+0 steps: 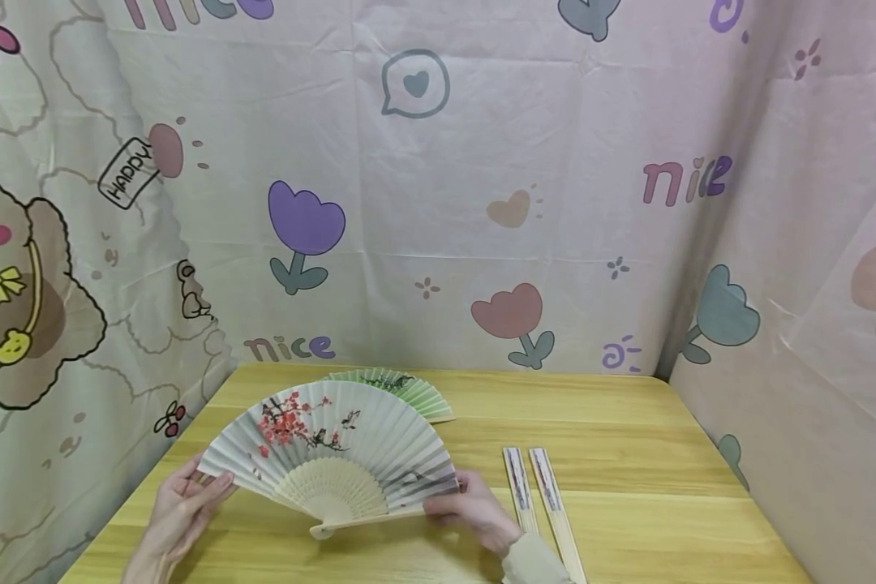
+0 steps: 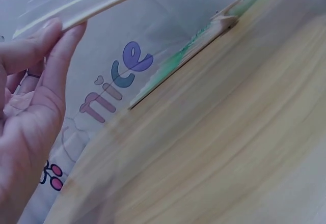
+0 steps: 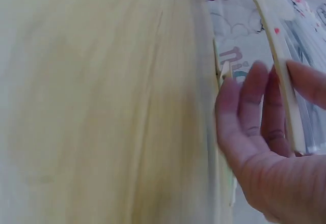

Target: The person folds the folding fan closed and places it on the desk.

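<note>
A white folding fan [image 1: 380, 430] with red blossoms and small birds is spread wide above the wooden table. My left hand [image 1: 182, 507] pinches its left end between thumb and fingers; the left wrist view shows the same hand [image 2: 35, 91] at the fan's edge. On the other side my right hand [image 1: 474, 511] grips the right outer rib. In the right wrist view, the thumb and fingers of that hand [image 3: 270, 147] are around the pale rib [image 3: 277, 56]. Behind the white fan lies a spread green folding fan [image 1: 427, 397], partly hidden by it.
Two folded fans [image 1: 517, 478] with pale ribs lie side by side at the right of the table [image 1: 650, 470]. Printed cloth [image 1: 438, 203] hangs along the back and both sides of the table.
</note>
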Action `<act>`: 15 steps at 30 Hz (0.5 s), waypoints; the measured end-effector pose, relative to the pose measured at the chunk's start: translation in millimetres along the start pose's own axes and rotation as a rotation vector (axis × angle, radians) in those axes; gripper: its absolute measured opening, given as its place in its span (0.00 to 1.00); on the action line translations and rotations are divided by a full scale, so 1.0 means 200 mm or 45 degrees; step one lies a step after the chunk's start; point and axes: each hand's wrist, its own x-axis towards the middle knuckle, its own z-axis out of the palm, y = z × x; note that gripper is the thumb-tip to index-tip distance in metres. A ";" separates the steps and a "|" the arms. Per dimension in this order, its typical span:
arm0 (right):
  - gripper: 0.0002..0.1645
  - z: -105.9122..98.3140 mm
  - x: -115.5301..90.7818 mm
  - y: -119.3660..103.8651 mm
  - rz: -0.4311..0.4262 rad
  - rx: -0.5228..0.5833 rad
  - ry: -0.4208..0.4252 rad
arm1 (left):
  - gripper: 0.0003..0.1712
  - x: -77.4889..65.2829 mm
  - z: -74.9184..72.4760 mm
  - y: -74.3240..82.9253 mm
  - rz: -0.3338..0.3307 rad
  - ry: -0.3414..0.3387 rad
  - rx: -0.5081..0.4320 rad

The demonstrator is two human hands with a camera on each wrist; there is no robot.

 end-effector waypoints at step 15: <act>0.07 -0.03 -0.02 -0.04 -0.029 0.695 0.094 | 0.34 0.11 0.17 -0.13 0.092 -0.046 -0.104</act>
